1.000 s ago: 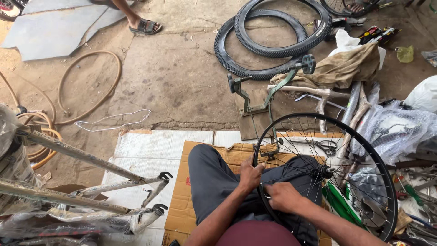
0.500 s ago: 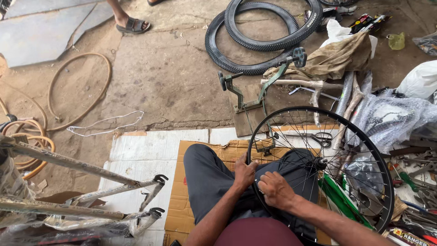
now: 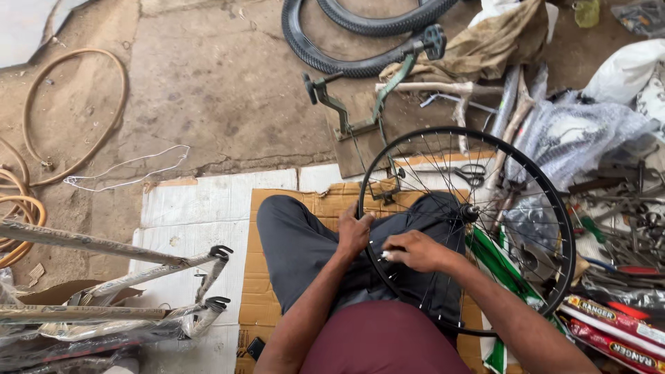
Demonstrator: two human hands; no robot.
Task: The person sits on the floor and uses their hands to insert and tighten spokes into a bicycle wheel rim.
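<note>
A black spoked bicycle wheel (image 3: 485,208) lies across the person's lap above the cardboard sheet (image 3: 291,201). The left hand (image 3: 355,232) grips the rim at its near-left edge. The right hand (image 3: 415,251) is closed, pinching a small pale tool (image 3: 386,255) against the rim.

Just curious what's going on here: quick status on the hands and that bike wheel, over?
Left hand grips the wheel rim. Right hand pinches a small part at the spokes. Wheel rests across the lap. Nothing blocks the hands.
</note>
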